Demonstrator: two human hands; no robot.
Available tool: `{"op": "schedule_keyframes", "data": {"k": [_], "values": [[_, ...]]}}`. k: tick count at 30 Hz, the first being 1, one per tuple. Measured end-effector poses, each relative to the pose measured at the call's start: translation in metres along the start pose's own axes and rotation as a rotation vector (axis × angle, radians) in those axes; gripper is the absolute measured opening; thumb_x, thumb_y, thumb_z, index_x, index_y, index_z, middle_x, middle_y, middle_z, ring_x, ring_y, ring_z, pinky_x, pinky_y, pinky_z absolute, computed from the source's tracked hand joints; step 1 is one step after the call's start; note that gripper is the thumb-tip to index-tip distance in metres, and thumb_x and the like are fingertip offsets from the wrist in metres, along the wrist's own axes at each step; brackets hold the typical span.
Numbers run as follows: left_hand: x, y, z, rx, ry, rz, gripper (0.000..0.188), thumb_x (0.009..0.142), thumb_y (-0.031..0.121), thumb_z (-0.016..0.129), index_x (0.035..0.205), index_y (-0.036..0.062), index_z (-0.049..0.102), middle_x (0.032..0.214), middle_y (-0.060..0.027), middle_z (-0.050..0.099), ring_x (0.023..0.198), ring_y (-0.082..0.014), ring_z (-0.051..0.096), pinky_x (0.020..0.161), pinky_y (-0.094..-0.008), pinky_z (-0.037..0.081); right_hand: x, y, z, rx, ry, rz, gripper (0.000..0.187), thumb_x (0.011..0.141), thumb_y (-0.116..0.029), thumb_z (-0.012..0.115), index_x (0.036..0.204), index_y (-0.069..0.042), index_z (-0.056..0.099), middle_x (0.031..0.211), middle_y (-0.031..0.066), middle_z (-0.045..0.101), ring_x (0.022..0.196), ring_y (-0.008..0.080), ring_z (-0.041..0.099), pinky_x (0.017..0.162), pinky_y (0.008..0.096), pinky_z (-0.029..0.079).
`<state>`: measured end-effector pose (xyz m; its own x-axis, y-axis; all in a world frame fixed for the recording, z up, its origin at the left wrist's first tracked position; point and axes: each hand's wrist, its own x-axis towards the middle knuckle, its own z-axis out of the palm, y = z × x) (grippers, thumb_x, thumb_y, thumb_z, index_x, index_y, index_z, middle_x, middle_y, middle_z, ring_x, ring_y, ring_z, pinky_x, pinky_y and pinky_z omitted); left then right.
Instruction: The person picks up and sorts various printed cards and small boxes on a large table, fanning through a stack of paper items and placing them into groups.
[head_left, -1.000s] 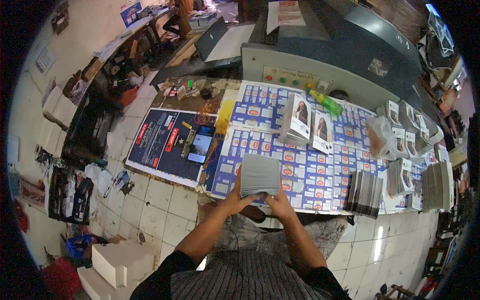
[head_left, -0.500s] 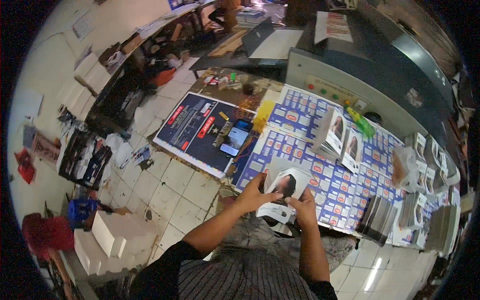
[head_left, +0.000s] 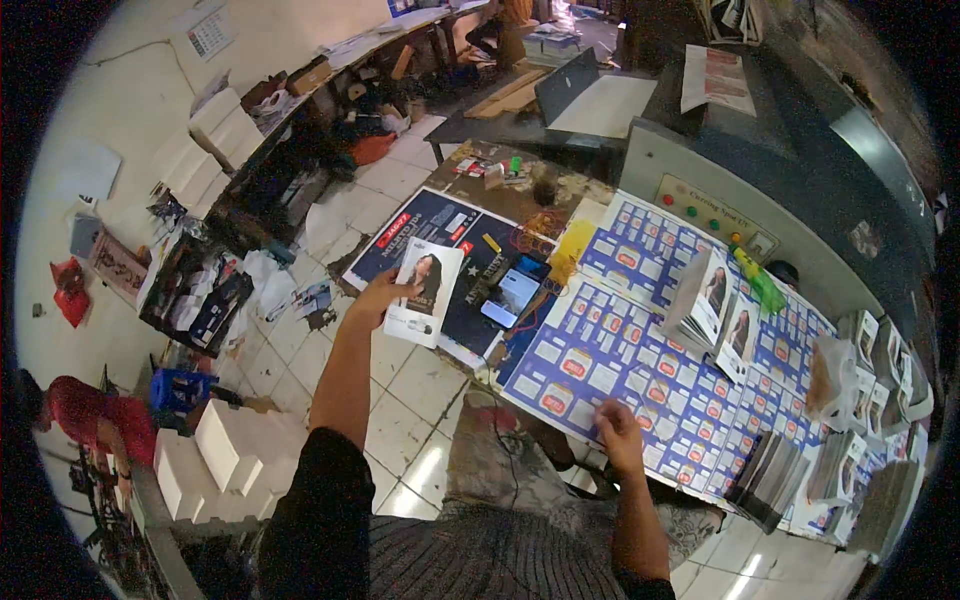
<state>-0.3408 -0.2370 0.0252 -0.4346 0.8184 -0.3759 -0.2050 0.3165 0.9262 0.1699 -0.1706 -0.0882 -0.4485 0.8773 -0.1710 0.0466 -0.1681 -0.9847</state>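
Head | left hand (head_left: 378, 298) holds portrait card (head_left: 425, 291) | right hand (head_left: 618, 430) on printed sheet (head_left: 640, 370)

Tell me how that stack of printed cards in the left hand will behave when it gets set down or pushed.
The stack of printed cards is held flat in the left hand by one edge without drooping, so it is probably fairly stiff. It looks thin, so likely light. The faces look glossy, so the loose cards may slide apart if pushed.
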Motion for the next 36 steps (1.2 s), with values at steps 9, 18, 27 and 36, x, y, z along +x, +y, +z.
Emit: {"op": "schedule_keyframes", "data": {"k": [9, 18, 27, 36], "values": [[0.061, -0.015, 0.012, 0.146, -0.033, -0.243, 0.072, 0.074, 0.019, 0.084, 0.136, 0.0030, 0.052, 0.124, -0.0153, 0.063, 0.108, -0.0266, 0.063, 0.088, -0.0389, 0.050, -0.002, 0.012, 0.000, -0.261, 0.102, -0.032, 0.020, 0.093, -0.012, 0.062, 0.108, 0.002, 0.061, 0.087, 0.0049, 0.065, 0.080, 0.0129, 0.061, 0.073, 0.0282, 0.050], [0.091, -0.013, 0.000, 0.312, -0.047, -0.176, 0.058, 0.076, 0.026, 0.084, 0.122, -0.0012, 0.063, 0.111, -0.0133, 0.068, 0.096, -0.0229, 0.065, 0.081, -0.0373, 0.049, -0.002, 0.009, 0.009, -0.369, 0.059, -0.109, 0.013, 0.091, -0.005, 0.057, 0.102, 0.001, 0.060, 0.084, 0.0054, 0.064, 0.078, 0.0124, 0.061, 0.072, 0.0282, 0.050], [0.112, 0.002, 0.022, 1.055, 0.079, -0.155, 0.076, 0.069, 0.049, 0.083, 0.125, 0.0014, 0.065, 0.124, -0.0223, 0.064, 0.115, -0.0331, 0.062, 0.096, -0.0401, 0.046, 0.001, 0.012, 0.004, -0.339, 0.062, -0.060, 0.017, 0.093, -0.007, 0.059, 0.107, 0.002, 0.060, 0.090, 0.0031, 0.063, 0.085, 0.0119, 0.059, 0.079, 0.0271, 0.047], [0.091, 0.000, 0.029, 0.792, 0.157, -0.061, 0.093, 0.066, 0.067, 0.078, 0.134, 0.0048, 0.059, 0.132, -0.0207, 0.060, 0.123, -0.0331, 0.056, 0.102, -0.0442, 0.041, -0.011, -0.005, 0.009, -0.340, 0.089, -0.135, 0.018, 0.092, -0.013, 0.063, 0.104, 0.001, 0.063, 0.084, 0.0056, 0.065, 0.077, 0.0125, 0.060, 0.072, 0.0288, 0.050]]}}
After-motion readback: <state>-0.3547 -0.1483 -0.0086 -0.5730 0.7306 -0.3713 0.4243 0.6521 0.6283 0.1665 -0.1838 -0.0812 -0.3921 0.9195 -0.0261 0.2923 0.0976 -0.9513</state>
